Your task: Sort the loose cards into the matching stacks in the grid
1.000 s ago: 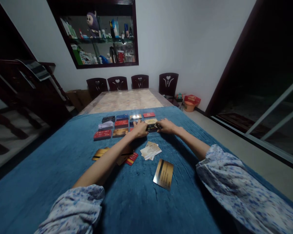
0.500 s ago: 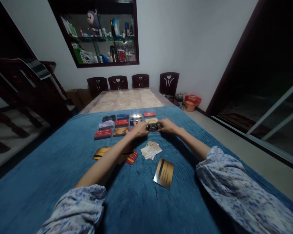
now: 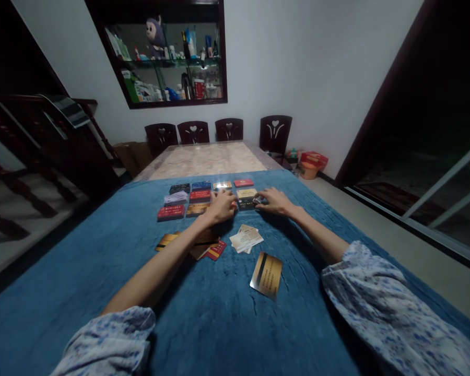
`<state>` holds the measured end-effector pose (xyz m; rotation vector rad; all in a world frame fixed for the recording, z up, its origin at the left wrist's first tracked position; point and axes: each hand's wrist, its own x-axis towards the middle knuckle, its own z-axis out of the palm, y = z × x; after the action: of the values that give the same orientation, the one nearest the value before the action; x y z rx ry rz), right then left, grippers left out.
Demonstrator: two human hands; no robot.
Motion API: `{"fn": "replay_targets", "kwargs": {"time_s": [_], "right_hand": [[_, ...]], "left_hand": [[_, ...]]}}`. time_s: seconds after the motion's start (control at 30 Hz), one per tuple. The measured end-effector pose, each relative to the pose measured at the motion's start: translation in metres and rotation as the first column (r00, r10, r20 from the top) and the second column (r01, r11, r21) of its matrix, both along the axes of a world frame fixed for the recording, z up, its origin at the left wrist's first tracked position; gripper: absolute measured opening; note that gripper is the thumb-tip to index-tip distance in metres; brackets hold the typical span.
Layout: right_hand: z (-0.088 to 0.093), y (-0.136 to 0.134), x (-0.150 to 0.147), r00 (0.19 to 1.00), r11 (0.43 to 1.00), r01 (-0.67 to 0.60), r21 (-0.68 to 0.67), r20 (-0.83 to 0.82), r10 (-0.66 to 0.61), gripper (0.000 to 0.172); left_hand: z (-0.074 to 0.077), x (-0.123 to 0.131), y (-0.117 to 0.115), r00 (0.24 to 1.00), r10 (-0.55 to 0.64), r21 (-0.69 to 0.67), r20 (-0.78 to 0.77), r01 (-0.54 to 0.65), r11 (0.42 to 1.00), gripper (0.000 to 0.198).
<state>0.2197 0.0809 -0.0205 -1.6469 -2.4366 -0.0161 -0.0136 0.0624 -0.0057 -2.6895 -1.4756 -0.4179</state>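
Observation:
Stacks of cards stand in rows on the blue cloth [image 3: 235, 324]. My left hand [image 3: 220, 206] lies palm down over the third column, its fingers apart, hiding most of the stacks under it. Just to its right is a black card stack [image 3: 247, 204], with a cream-gold stack [image 3: 246, 193] behind. My right hand [image 3: 274, 201] is at the black stack's right side, thumb and fingers parted; whether its fingertips touch the cards I cannot tell. Nearer me are loose pale cards [image 3: 246, 239], a gold card [image 3: 267, 274] with a dark stripe, and a red card [image 3: 216, 250].
To the left stand a red stack [image 3: 171, 212], a white-lilac stack [image 3: 176, 198] and a black stack [image 3: 179, 188]. Loose gold cards [image 3: 165, 241] lie partly behind my left forearm. Beyond the cloth, the bare tabletop [image 3: 211, 157] reaches chairs [image 3: 274, 133].
My left hand has left the black stack and moved left over the third column. My right hand has drawn slightly away to the right. The whole view has shifted a little.

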Motion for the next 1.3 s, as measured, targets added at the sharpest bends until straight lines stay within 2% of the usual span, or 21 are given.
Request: {"fn": "replay_targets", "kwargs": {"time_s": [0.2, 0.33, 0.6, 1.0, 1.3], "right_hand": [[0.011, -0.014, -0.01, 0.999, 0.992, -0.041, 0.118, -0.031, 0.045, 0.026], [0.02, -0.025, -0.023, 0.997, 0.983, -0.068, 0.173, -0.027, 0.073, 0.025], [0.03, -0.041, -0.051, 0.976, 0.958, -0.147, 0.245, -0.119, 0.18, 0.02], [0.03, -0.065, -0.097, 0.912, 0.893, -0.329, 0.306, -0.143, 0.385, 0.021], [0.032, -0.091, -0.131, 0.904, 0.889, -0.408, 0.208, -0.046, 0.425, 0.02]], "left_hand": [[0.003, -0.019, -0.019, 0.999, -0.02, 0.052, 0.025, 0.019, 0.998, 0.025], [0.006, -0.029, -0.033, 1.0, -0.021, 0.093, 0.012, 0.02, 0.995, 0.025], [0.009, -0.049, -0.064, 0.999, -0.029, 0.124, 0.027, 0.025, 0.992, 0.024], [-0.008, -0.094, -0.091, 0.996, -0.054, 0.203, 0.066, 0.04, 0.978, 0.016], [-0.02, -0.133, -0.116, 0.995, 0.021, 0.205, 0.094, -0.04, 0.978, 0.017]]}}
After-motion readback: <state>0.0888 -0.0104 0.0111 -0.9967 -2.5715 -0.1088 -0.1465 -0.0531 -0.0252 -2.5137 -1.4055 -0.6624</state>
